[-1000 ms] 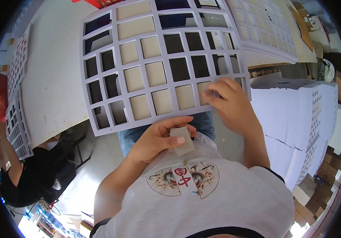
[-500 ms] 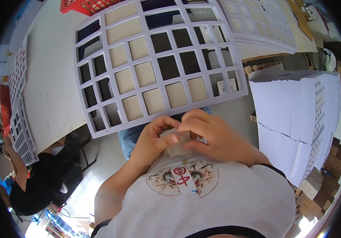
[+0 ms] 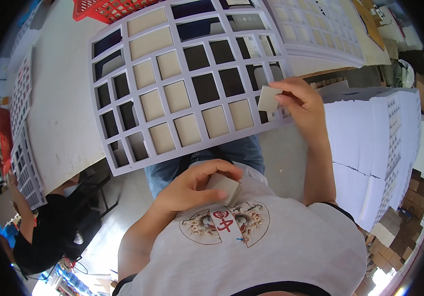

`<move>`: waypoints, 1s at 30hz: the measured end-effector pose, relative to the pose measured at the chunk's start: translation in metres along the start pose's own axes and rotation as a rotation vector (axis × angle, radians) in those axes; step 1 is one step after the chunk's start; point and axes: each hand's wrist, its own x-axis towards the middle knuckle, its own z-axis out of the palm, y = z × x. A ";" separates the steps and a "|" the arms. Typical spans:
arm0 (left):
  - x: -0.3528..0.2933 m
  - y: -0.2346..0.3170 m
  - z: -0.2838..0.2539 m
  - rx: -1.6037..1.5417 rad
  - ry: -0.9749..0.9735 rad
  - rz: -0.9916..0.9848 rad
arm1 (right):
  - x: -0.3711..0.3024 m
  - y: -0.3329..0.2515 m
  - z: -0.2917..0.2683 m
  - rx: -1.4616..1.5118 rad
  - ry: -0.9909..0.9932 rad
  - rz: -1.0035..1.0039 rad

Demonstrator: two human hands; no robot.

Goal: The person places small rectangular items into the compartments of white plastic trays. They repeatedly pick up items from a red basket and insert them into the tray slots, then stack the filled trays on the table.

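Observation:
My left hand (image 3: 190, 190) is closed round a short stack of beige square cards (image 3: 228, 187), held low in front of my shirt. Between thumb and fingertips, my right hand (image 3: 303, 106) pinches a single beige card (image 3: 268, 99). That card is tilted above the right-hand columns of a white grid panel (image 3: 197, 107) and partly covers the openings there. Beige squares (image 3: 177, 96) fill several of the panel's openings, and dark squares (image 3: 207, 88) show in others. Along the right side, some openings show dark packaging with pale labels.
A red plastic basket (image 3: 108, 10) stands behind the panel on the pale table (image 3: 59, 113). More grid panels (image 3: 315, 29) lie at the back right. Tall stacks of white sheets (image 3: 352, 143) rise at the right. Another person in black (image 3: 49, 232) sits at the left beside further panels.
My hands have parted. The right hand has moved up and right over the panel with one card, while the left stays near my shirt with the stack.

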 end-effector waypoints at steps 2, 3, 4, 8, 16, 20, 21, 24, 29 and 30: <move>-0.001 0.000 -0.006 -0.061 0.046 -0.026 | -0.002 0.000 0.002 -0.087 -0.008 0.009; -0.001 0.000 -0.009 -0.092 0.070 -0.040 | -0.002 -0.001 0.003 -0.130 -0.014 0.014; -0.001 -0.001 -0.011 -0.121 0.111 -0.060 | -0.001 0.000 0.001 -0.145 -0.069 -0.015; 0.002 -0.003 -0.014 -0.183 0.202 -0.075 | 0.004 0.000 -0.002 -0.357 -0.213 -0.127; 0.009 -0.001 -0.004 -0.205 0.229 -0.095 | -0.036 -0.016 0.003 -0.843 -0.152 -0.339; -0.003 0.013 0.009 -0.125 0.265 -0.110 | -0.048 -0.040 0.002 -0.457 -0.225 -0.320; -0.007 0.013 0.011 -0.143 0.269 -0.083 | -0.048 -0.045 0.007 -0.254 -0.349 -0.224; -0.008 -0.006 0.009 -0.215 0.288 0.076 | -0.055 -0.059 0.044 0.258 -0.512 0.093; -0.003 -0.002 0.015 -0.210 0.298 0.196 | -0.058 -0.055 0.046 0.171 -0.434 -0.066; -0.004 -0.001 0.018 -0.220 0.300 0.197 | -0.058 -0.056 0.045 0.172 -0.422 -0.105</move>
